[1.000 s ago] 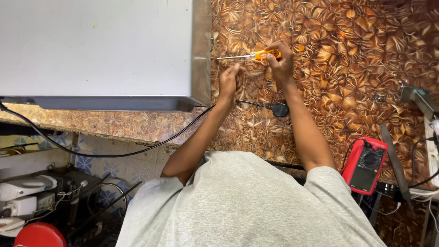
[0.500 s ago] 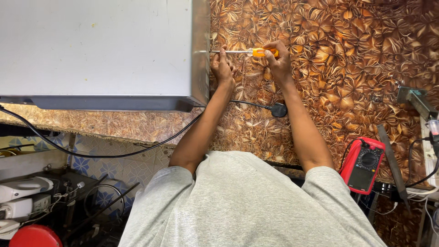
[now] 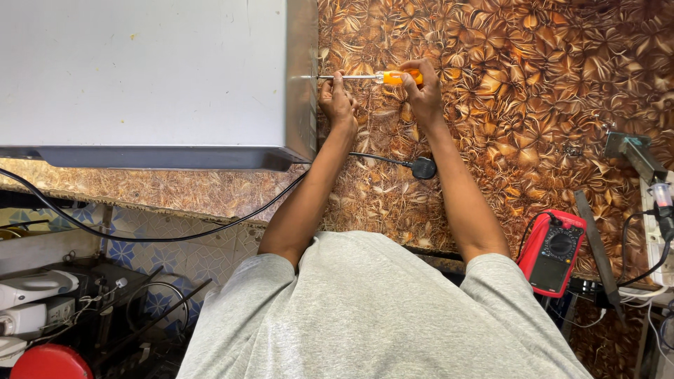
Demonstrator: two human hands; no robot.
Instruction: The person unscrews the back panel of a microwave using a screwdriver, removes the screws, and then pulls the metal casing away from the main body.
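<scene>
The screwdriver (image 3: 368,76) lies level above the table (image 3: 505,126), near its far edge. Its long axis runs left to right; the tip points left and meets the side panel of the white appliance (image 3: 147,70). The right hand (image 3: 421,95) has its grip clamped on the orange handle. The left hand (image 3: 338,104) has its fingers closed on the metal shaft, just beside the panel. A black plug (image 3: 423,167) lies between the forearms. A red multimeter (image 3: 553,251) sits at the table's near right edge.

A red multimeter (image 3: 552,253) at the right bears a small dark screen.
</scene>
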